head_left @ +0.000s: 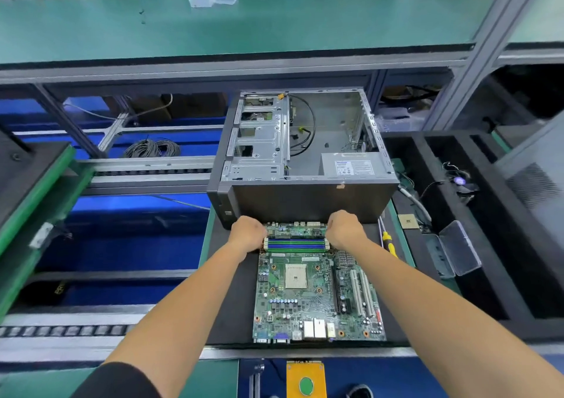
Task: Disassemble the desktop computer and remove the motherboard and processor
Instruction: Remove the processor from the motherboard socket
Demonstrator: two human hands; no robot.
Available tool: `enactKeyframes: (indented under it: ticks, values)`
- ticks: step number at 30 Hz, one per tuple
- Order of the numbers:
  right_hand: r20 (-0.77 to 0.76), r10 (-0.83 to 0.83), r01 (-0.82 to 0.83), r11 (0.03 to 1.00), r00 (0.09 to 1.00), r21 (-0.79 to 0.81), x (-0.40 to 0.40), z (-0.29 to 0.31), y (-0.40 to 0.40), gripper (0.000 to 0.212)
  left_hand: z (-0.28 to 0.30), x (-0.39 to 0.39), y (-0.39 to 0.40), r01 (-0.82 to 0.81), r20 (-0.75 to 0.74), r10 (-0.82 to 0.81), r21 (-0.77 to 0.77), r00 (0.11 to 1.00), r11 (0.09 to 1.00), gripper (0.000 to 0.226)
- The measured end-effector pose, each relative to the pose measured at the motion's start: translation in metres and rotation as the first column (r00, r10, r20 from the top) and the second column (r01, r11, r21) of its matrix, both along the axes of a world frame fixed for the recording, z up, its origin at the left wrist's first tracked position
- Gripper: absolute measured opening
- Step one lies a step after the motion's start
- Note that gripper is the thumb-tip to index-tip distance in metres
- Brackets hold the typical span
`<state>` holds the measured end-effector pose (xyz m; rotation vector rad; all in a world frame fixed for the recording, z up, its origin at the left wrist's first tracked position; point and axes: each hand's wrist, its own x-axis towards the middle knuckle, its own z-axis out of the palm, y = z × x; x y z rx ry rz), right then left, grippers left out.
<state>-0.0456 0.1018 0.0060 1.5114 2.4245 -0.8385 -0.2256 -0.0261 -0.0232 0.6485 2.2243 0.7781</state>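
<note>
The motherboard (317,284) lies flat on a black mat (232,300), its port edge running along the mat's near edge and its right edge close to the mat's right edge. To its left a broad strip of bare mat stays open. The board's square socket (295,276) faces up near the middle.

At the board's far end the memory slots (296,244) run crosswise, blue and green. The left hand (247,233) rests on their left end and the right hand (344,230) on their right end, both with fingers curled down over the slot ends; what the fingertips grip is hidden, so I cannot tell whether they hold anything.

Just past the hands, the open computer case (302,166) lies on its side, its dark wall touching or nearly touching the board's far edge, leaving no free room there. Inside sit a drive cage on the left, loose cables and a power supply (351,166) at the near right corner.

Right of the mat, a yellow-handled screwdriver (389,242) lies along its edge, a small square chip (408,221) beyond it, and a clear plastic box (454,249) farther right.
</note>
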Motion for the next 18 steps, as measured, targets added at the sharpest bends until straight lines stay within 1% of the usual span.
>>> enactKeyframes:
  ticks: [2,4,6,7,9,11,13,15,18]
  values:
    - [-0.001,0.086,-0.086,0.996,0.996,0.008,-0.004,0.004,-0.002,0.015,0.003,0.004,-0.001,0.151,-0.158,-0.147,0.015,0.976,0.988,0.023]
    - [0.004,0.198,-0.198,0.980,0.980,-0.004,-0.007,0.007,-0.004,0.016,0.004,0.007,-0.002,0.291,-0.248,-0.277,0.022,0.929,0.956,0.020]
    - [0.045,0.299,-0.299,0.954,0.953,-0.007,-0.008,0.008,-0.007,0.018,0.005,0.010,-0.001,0.426,-0.340,-0.412,-0.036,0.846,0.904,0.014]
    - [0.068,0.332,-0.333,0.943,0.941,0.008,-0.007,0.008,-0.008,0.017,0.004,0.011,0.000,0.473,-0.403,-0.467,-0.091,0.787,0.876,0.014]
    - [0.113,0.378,-0.386,0.920,0.919,0.062,-0.006,0.008,-0.009,0.018,0.005,0.011,0.001,0.526,-0.523,-0.530,-0.172,0.668,0.833,0.016]
    - [0.166,0.415,-0.436,0.893,0.895,0.116,-0.006,0.008,-0.009,0.020,0.006,0.009,0.001,0.570,-0.569,-0.581,-0.225,0.582,0.790,0.018]
    - [0.220,0.454,-0.490,0.858,0.863,0.154,-0.007,0.007,-0.010,0.017,0.006,0.008,0.001,0.609,-0.594,-0.643,-0.299,0.484,0.735,0.020]
    - [0.270,0.481,-0.535,0.824,0.834,0.184,-0.007,0.006,-0.010,0.010,0.007,0.007,0.002,0.622,-0.602,-0.670,-0.338,0.433,0.706,0.022]
    - [0.310,0.499,-0.570,0.794,0.810,0.211,-0.009,0.007,-0.011,0.012,0.008,0.008,0.001,0.626,-0.627,-0.676,-0.360,0.386,0.692,0.023]
